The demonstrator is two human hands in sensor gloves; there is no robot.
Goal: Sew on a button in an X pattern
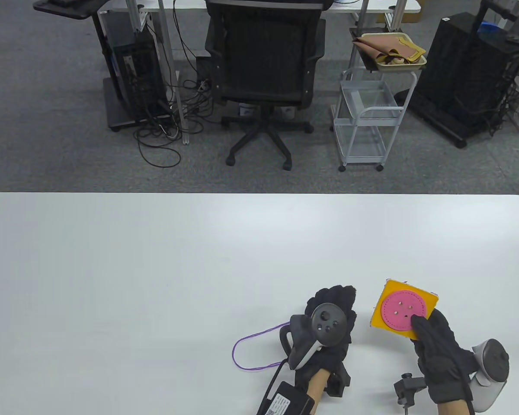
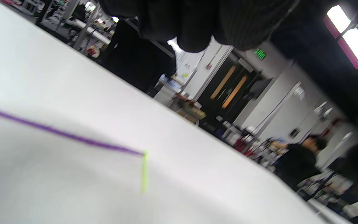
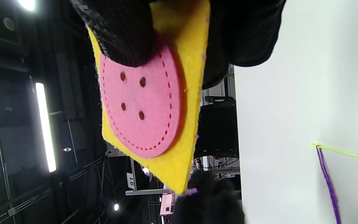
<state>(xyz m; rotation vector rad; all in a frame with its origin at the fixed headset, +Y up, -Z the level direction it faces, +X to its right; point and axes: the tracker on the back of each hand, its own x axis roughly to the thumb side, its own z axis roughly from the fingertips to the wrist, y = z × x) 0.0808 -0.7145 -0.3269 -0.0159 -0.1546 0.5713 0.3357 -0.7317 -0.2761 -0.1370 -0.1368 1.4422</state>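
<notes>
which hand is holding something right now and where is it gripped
The right hand pinches the yellow felt square with the pink button at one edge, thumb on the button face. Whether the left hand holds anything cannot be told.

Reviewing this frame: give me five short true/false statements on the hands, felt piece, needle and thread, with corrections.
1. The right hand holds the yellow felt square with the pink button on it. True.
2. The button has two holes. False: four holes show.
3. Purple thread already crosses the holes in an X. False: the holes are bare.
4. The purple thread lies on the table by the left hand. True.
5. The needle is red. False: it is yellow-green, lying on the table, thread attached.
</notes>
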